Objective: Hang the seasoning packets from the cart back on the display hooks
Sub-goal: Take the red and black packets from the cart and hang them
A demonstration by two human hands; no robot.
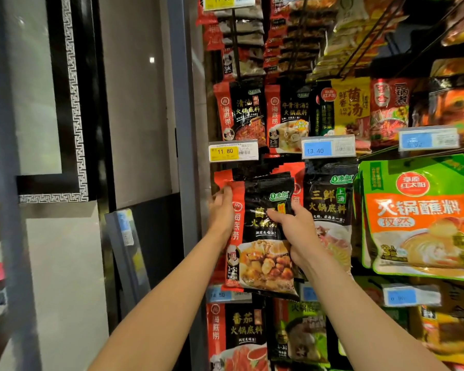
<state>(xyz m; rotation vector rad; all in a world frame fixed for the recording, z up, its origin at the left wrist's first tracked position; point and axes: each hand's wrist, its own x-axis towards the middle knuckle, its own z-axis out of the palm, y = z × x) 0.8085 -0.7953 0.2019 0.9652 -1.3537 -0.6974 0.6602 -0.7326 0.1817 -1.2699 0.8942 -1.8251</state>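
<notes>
A black-and-red seasoning packet [263,236] is gripped by both hands, left hand [221,214] and right hand [296,231], fingers clamped on its edges; the hook seems hidden.

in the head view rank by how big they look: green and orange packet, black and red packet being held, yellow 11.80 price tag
1. green and orange packet, though it is cut off at the frame edge
2. black and red packet
3. yellow 11.80 price tag
</notes>
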